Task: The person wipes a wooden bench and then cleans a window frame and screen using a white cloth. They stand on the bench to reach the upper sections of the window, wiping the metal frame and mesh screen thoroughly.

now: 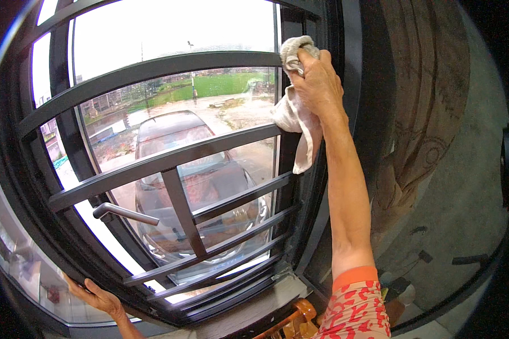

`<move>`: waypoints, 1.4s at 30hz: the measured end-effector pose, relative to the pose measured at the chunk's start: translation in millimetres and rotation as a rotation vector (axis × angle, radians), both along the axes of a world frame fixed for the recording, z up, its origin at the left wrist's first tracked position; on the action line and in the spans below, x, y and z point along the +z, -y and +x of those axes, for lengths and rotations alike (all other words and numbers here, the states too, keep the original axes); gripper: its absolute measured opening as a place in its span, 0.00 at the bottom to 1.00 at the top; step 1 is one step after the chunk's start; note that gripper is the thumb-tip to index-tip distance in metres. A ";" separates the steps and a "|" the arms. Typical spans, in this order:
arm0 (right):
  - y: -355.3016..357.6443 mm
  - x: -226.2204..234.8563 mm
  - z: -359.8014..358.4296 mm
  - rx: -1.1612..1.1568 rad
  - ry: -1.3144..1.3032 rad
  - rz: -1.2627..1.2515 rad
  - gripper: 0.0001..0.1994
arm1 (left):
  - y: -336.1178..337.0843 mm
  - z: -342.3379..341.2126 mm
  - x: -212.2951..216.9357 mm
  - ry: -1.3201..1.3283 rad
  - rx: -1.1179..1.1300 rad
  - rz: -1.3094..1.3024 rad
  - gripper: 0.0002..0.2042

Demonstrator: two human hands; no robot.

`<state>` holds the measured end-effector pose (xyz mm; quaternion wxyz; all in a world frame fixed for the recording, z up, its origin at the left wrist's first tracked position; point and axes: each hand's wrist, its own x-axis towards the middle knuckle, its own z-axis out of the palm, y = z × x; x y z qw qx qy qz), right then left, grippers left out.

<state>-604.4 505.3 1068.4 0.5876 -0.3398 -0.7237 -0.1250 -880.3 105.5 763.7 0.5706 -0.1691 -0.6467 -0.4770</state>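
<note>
My right hand (316, 79) is raised high and grips a crumpled white cloth (293, 110), pressing it against the dark window frame (300, 169) at the right edge of the pane. The cloth's loose end hangs down below my hand. My left hand (96, 295) rests with fingers spread on the lower left edge of the opened window sash, holding nothing else. Dark metal guard bars (169, 161) cross the glass, and a grey lever handle (121, 212) sticks out at the lower left.
Through the glass a dark car (186, 169) is parked below, with a road and green field beyond. A carved brown wall panel (418, 113) and grey wall stand at the right. A wooden furniture piece (297, 316) is at the bottom.
</note>
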 end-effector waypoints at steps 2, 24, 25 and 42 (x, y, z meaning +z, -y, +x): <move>-11.7 3.1 9.1 -0.051 -0.006 -0.083 0.16 | -1.5 -3.1 -1.2 0.003 0.010 0.010 0.24; 54.4 2.4 -51.9 0.231 0.106 0.322 0.16 | -11.3 22.8 21.7 -0.026 -0.140 0.037 0.27; 64.0 2.5 -57.5 0.258 0.108 0.319 0.16 | -7.6 23.5 20.3 -0.013 -0.139 0.029 0.28; 211.8 -8.7 -140.8 0.316 0.130 0.276 0.16 | -6.8 22.3 20.5 -0.018 -0.262 0.015 0.28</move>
